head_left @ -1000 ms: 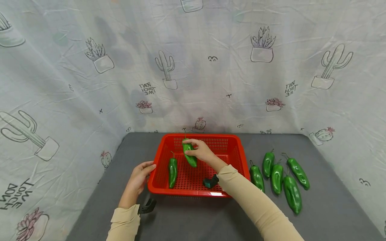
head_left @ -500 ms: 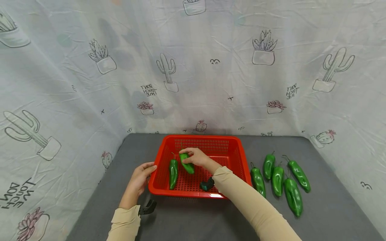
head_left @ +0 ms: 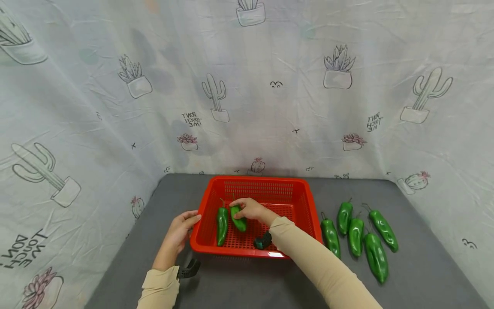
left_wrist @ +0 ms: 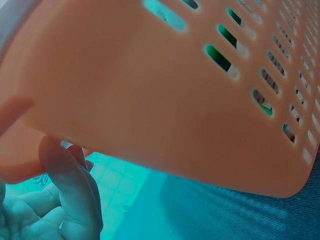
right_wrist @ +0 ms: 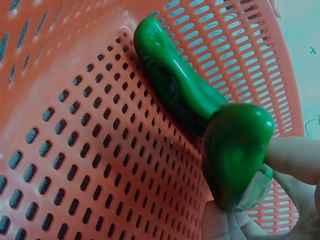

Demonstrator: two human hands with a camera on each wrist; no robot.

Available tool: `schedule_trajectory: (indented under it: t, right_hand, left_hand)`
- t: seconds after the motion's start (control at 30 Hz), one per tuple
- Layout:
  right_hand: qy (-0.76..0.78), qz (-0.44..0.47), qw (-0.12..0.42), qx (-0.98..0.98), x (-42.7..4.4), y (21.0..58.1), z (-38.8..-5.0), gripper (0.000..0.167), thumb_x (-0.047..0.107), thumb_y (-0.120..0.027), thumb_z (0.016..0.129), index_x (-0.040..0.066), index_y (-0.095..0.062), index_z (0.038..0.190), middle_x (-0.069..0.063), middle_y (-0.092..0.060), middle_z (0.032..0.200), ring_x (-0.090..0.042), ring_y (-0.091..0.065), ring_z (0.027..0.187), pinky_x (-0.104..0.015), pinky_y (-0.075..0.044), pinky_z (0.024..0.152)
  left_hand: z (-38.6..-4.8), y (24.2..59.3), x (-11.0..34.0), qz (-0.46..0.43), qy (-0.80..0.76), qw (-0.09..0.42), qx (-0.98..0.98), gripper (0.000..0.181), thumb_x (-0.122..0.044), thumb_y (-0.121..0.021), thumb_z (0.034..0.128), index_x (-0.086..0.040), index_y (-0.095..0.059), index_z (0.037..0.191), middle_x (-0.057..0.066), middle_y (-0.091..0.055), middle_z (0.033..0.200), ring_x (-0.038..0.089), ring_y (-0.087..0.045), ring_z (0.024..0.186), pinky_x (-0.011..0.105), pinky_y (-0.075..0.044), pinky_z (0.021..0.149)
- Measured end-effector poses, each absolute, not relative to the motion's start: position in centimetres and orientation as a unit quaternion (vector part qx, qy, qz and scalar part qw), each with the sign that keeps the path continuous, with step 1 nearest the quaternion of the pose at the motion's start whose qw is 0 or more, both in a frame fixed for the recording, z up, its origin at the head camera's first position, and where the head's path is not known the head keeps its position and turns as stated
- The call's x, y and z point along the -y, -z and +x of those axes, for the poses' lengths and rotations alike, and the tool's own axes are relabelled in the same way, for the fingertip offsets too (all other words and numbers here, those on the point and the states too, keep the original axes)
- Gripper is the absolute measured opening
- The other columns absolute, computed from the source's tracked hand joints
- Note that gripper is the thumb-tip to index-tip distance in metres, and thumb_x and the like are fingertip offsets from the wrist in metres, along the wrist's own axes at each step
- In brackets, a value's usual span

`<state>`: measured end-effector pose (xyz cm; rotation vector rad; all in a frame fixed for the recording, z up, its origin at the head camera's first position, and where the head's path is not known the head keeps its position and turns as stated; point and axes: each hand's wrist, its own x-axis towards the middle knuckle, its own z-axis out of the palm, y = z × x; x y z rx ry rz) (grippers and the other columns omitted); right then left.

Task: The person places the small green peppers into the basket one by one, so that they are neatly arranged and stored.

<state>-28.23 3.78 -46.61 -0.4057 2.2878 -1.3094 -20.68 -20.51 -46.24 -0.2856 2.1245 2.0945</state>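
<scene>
The red basket (head_left: 254,252) stands on the grey table. At its left rim, the left hand (head_left: 179,231) grips the edge with thumb and fingers; the left wrist view shows this hand (left_wrist: 70,195) at the basket's lower edge (left_wrist: 150,125). Inside, the right hand (head_left: 252,210) pinches a green pepper (head_left: 238,219) low over the basket floor. Another pepper (head_left: 222,225) lies along the left side. From the right wrist, the held pepper (right_wrist: 237,150) is between thumb and fingers of the hand (right_wrist: 295,185), with the lying pepper (right_wrist: 175,75) beyond it.
Several green peppers (head_left: 355,236) lie on the grey table (head_left: 247,283) to the right of the basket, the nearest one (head_left: 330,236) close to its right wall. A patterned white curtain (head_left: 247,107) hangs behind and at both sides.
The right hand has lowered its pepper into the basket, nearer the floor and slightly left, beside the lying pepper. The left hand keeps its grip on the rim.
</scene>
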Motion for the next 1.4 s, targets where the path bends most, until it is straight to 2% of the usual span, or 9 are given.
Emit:
schedule_trajectory:
  t: [0.1, 0.17, 0.33, 0.43, 0.53, 0.7, 0.83, 1.1, 1.4]
  right_hand:
    - [0.473, -0.148, 0.241, -0.834, -3.7, 46.7, -28.2, 0.045, 0.008, -0.071, 0.083, 0.012, -0.061, 0.126, -0.014, -0.054, 0.128, -0.028, -0.051, 0.114, -0.032, -0.049, 0.077]
    - [0.471, -0.151, 0.244, -0.834, -3.5, 46.8, -28.3, 0.046, 0.007, -0.071, 0.083, 0.010, -0.060, 0.127, -0.015, -0.054, 0.128, -0.029, -0.052, 0.113, -0.032, -0.049, 0.076]
    - [0.458, -0.160, 0.251, -0.838, -3.3, 47.2, -28.5, 0.046, 0.007, -0.071, 0.083, 0.011, -0.060, 0.128, -0.013, -0.057, 0.124, -0.018, -0.052, 0.091, -0.027, -0.044, 0.067]
    - [0.454, -0.163, 0.255, -0.838, -3.2, 47.4, -28.7, 0.045, 0.007, -0.071, 0.083, 0.013, -0.060, 0.127, -0.013, -0.056, 0.125, -0.015, -0.048, 0.085, -0.027, -0.040, 0.063]
    - [0.452, -0.166, 0.260, -0.837, -3.0, 47.5, -28.7, 0.046, 0.006, -0.070, 0.083, 0.014, -0.060, 0.128, -0.012, -0.058, 0.121, -0.014, -0.050, 0.083, -0.025, -0.042, 0.063]
    - [0.454, -0.169, 0.275, -0.830, -2.8, 47.6, -28.7, 0.049, 0.003, -0.070, 0.083, 0.012, -0.058, 0.130, -0.008, -0.061, 0.100, -0.011, -0.053, 0.072, -0.024, -0.045, 0.059]
    - [0.455, -0.164, 0.278, -0.830, -2.7, 47.8, -28.7, 0.049, 0.003, -0.070, 0.083, 0.012, -0.058, 0.129, -0.006, -0.060, 0.096, -0.011, -0.051, 0.068, -0.024, -0.044, 0.059]
    - [0.471, -0.142, 0.284, -0.823, -2.6, 47.7, -28.6, 0.049, 0.001, -0.069, 0.083, 0.013, -0.059, 0.129, -0.009, -0.061, 0.110, -0.011, -0.058, 0.075, -0.026, -0.050, 0.063]
    - [0.443, -0.133, 0.275, -0.843, -2.6, 47.1, -28.5, 0.047, 0.004, -0.068, 0.084, 0.019, -0.061, 0.128, -0.010, -0.059, 0.123, -0.010, -0.048, 0.065, -0.031, -0.051, 0.063]
  left_hand:
    - [-20.7, 46.2, 20.6, -0.094, -0.693, 0.072, -0.711, 0.045, -0.014, -0.059, 0.0932, 0.008, -0.045, 0.130, 0.001, -0.063, 0.095, 0.012, -0.063, 0.078, 0.029, -0.056, 0.070]
    - [-20.7, 46.2, 20.6, -0.094, -0.693, 0.071, -0.712, 0.045, -0.015, -0.059, 0.0931, 0.008, -0.045, 0.130, 0.002, -0.063, 0.095, 0.012, -0.063, 0.078, 0.029, -0.056, 0.070]
    - [-20.7, 46.2, 20.6, -0.098, -0.692, 0.069, -0.712, 0.044, -0.014, -0.059, 0.0929, 0.007, -0.046, 0.129, 0.002, -0.063, 0.094, 0.012, -0.063, 0.077, 0.029, -0.056, 0.069]
    - [-20.6, 46.2, 20.5, -0.099, -0.690, 0.069, -0.714, 0.044, -0.014, -0.059, 0.0929, 0.007, -0.046, 0.129, 0.002, -0.064, 0.094, 0.013, -0.063, 0.075, 0.030, -0.056, 0.068]
    - [-20.6, 46.2, 20.5, -0.098, -0.691, 0.069, -0.712, 0.043, -0.014, -0.059, 0.0930, 0.007, -0.046, 0.129, 0.002, -0.064, 0.093, 0.013, -0.064, 0.075, 0.030, -0.056, 0.068]
    - [-20.6, 46.3, 20.5, -0.093, -0.695, 0.068, -0.710, 0.043, -0.013, -0.058, 0.0931, 0.008, -0.046, 0.129, 0.005, -0.065, 0.095, 0.014, -0.064, 0.077, 0.030, -0.057, 0.069]
    - [-20.6, 46.3, 20.6, -0.094, -0.692, 0.069, -0.712, 0.044, -0.014, -0.058, 0.0933, 0.007, -0.046, 0.130, 0.008, -0.065, 0.100, 0.014, -0.064, 0.079, 0.030, -0.057, 0.070]
    - [-20.5, 46.2, 20.6, -0.094, -0.693, 0.072, -0.712, 0.046, -0.015, -0.059, 0.0936, 0.006, -0.045, 0.131, 0.006, -0.065, 0.100, 0.013, -0.064, 0.079, 0.030, -0.057, 0.070]
    - [-20.7, 46.3, 20.6, -0.097, -0.689, 0.071, -0.715, 0.044, -0.015, -0.059, 0.0934, 0.007, -0.046, 0.130, 0.003, -0.065, 0.095, 0.012, -0.064, 0.077, 0.030, -0.056, 0.069]
